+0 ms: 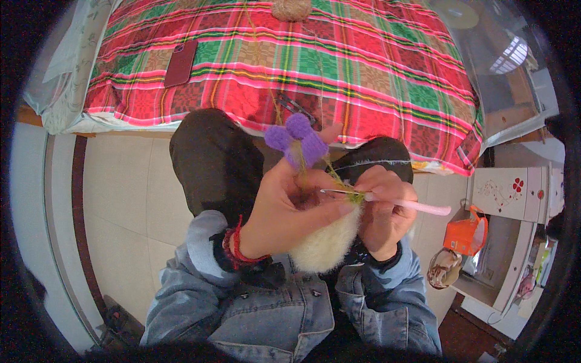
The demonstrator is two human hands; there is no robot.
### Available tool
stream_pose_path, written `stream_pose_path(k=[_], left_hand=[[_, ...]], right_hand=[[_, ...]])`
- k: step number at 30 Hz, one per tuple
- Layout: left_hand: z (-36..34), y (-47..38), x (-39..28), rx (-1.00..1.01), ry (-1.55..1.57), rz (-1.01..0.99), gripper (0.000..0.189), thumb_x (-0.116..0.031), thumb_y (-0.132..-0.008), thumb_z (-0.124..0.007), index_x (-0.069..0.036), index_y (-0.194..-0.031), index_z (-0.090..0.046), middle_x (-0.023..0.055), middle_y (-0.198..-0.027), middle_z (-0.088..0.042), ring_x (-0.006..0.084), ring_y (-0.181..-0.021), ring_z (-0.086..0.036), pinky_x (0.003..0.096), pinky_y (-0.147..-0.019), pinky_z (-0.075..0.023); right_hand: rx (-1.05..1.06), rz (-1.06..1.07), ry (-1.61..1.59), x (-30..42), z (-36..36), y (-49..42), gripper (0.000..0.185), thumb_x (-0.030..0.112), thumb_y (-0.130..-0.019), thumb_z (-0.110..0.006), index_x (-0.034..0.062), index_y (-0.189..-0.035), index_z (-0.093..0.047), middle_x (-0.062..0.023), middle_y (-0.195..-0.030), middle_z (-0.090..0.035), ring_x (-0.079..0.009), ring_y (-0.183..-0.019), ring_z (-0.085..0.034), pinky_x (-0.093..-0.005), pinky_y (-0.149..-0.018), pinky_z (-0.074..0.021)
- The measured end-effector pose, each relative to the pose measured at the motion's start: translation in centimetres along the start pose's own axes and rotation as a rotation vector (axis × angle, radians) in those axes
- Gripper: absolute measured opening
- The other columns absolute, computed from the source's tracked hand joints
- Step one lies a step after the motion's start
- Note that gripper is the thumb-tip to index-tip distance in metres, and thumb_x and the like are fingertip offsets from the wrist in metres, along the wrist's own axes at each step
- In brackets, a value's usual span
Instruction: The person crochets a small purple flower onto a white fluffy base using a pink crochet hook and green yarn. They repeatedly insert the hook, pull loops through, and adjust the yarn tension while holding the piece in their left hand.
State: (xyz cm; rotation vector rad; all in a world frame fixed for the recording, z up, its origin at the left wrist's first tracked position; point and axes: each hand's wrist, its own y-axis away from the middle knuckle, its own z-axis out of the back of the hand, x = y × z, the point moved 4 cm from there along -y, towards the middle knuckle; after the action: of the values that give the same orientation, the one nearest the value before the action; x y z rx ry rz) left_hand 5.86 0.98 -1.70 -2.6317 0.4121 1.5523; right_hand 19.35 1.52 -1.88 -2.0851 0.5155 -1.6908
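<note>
A cream fuzzy crocheted piece (327, 245) hangs below my left hand (286, 208), whose thumb and fingers pinch its top edge. Small green stitches (356, 197) sit on that edge. My right hand (386, 208) grips a crochet hook with a pink handle (426, 207); its metal tip points left, at the green stitches. Purple fuzzy rounded lobes (302, 140) show at the raised fingers of my left hand, though whether they are finger covers I cannot tell. Olive-green yarn (333, 172) passes over them and down to the stitches.
Beyond my knees lies a bed with a plaid cover (363, 54). On it are a dark red phone (181, 63), a ball of brownish yarn (292, 10) and a slim dark object (295, 109). An orange bag (465, 233) stands at right by a white cabinet (499, 190).
</note>
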Motion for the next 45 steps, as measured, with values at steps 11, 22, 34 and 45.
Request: stream_pose_path(k=[11, 22, 34, 45], left_hand=[[1.6, -1.5, 0.8, -0.013, -0.121, -0.117, 0.074, 0.001, -0.067, -0.064, 0.001, -0.128, -0.023, 0.0029, -0.077, -0.058, 0.0072, -0.067, -0.053, 0.0199, -0.063, -0.0407], [3.4, -3.0, 0.1, 0.033, 0.169, 0.138, 0.079, 0.0, -0.063, -0.067, 0.005, -0.127, -0.022, 0.002, -0.07, -0.058, 0.0071, -0.065, -0.054, 0.02, -0.062, -0.0411], [4.1, -3.0, 0.9, 0.046, -0.094, -0.046, 0.066, 0.0, -0.065, -0.067, 0.004, -0.122, -0.034, 0.0028, -0.071, -0.058, 0.0092, -0.065, -0.055, 0.0225, -0.066, -0.0422], [3.8, -3.5, 1.2, 0.043, 0.023, 0.076, 0.077, 0.003, -0.063, -0.066, 0.001, -0.128, -0.024, 0.0009, -0.074, -0.055, 0.0069, -0.067, -0.052, 0.0211, -0.064, -0.0408]], right_hand=[[0.214, 0.412, 0.607, -0.1, -0.8, -0.8, 0.015, 0.008, -0.062, -0.062, 0.0012, -0.074, -0.058, -0.0136, -0.08, -0.058, -0.026, -0.068, -0.054, -0.034, -0.06, -0.0449], [-0.071, 0.087, -0.013, -3.6, -0.5, -1.6, 0.025, 0.026, -0.081, -0.053, 0.0032, -0.071, -0.051, -0.0134, -0.062, -0.055, -0.0256, -0.055, -0.053, -0.0325, -0.05, -0.044], [-0.085, -0.467, -0.445, -4.6, -0.3, -1.8, 0.018, 0.021, -0.081, -0.052, 0.0032, -0.084, -0.048, -0.0113, -0.07, -0.054, -0.0216, -0.06, -0.05, -0.033, -0.05, -0.0413], [-0.001, -0.404, -0.186, -5.6, -0.8, -1.7, 0.016, 0.015, -0.084, -0.043, 0.0015, -0.076, -0.048, -0.0136, -0.075, -0.056, -0.0245, -0.066, -0.056, -0.0323, -0.059, -0.0454]])
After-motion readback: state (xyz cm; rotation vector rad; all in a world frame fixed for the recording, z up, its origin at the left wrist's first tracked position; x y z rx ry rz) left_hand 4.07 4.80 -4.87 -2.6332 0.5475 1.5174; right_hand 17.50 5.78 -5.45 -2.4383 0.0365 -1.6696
